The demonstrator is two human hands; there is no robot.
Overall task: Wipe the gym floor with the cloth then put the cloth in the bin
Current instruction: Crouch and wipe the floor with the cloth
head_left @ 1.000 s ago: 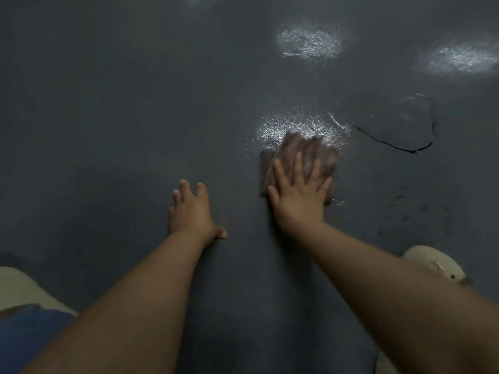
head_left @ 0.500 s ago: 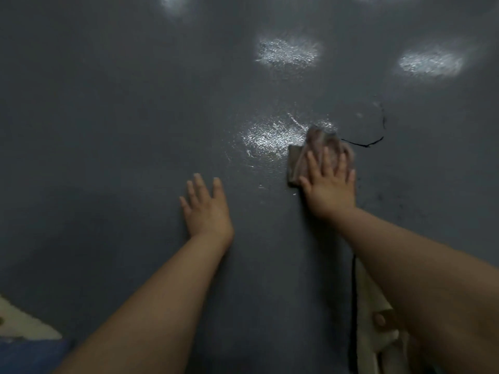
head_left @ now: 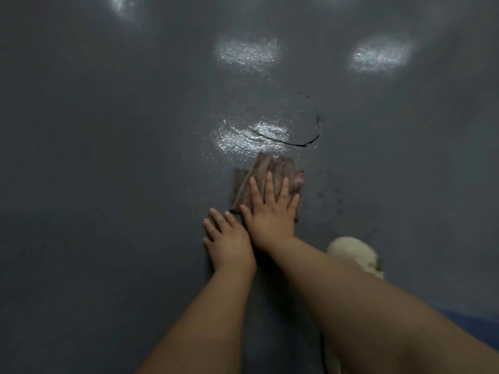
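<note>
Forearms fill the near edge of the view, bare and smooth, reaching forward over the dark grey gym floor (head_left: 108, 184). Beneath the right forearm lies a strip of blue fabric (head_left: 469, 322) at the lower right, and just beyond it a rounded, cream-coloured shoe toe (head_left: 353, 252) rests on the floor (scuffed brown at its right side).

The left hand (head_left: 229, 241) lies flat on the floor with its palm down, its fingers (head_left: 216, 217) straight and slightly spread, holding nothing. Its inner edge touches the right hand, which partly overlaps it at the wrist.

The right hand (head_left: 270, 217) presses down flat on the cloth (head_left: 275, 174), its fingers (head_left: 268, 184) extended and fanned apart over the fabric rather than curled round it. The cloth is a brownish-pink rag, soft and crumpled, bunched into folds at its far end and flattened to a thin flap at its left corner. It lies on the floor directly under and ahead of the right hand, near the middle of the view.

Just past the cloth the floor has a glistening patch (head_left: 251, 136) with a fine pebbled texture (whether wet or only lit I cannot tell). A thin black crack (head_left: 310, 143) curves through this patch and hooks upward in a rough arc to the right. Small dark specks dot the floor right of the cloth. Farther off, two more oval glare spots (head_left: 248, 54) shine on the matte surface, with a fainter one at the top left.
</note>
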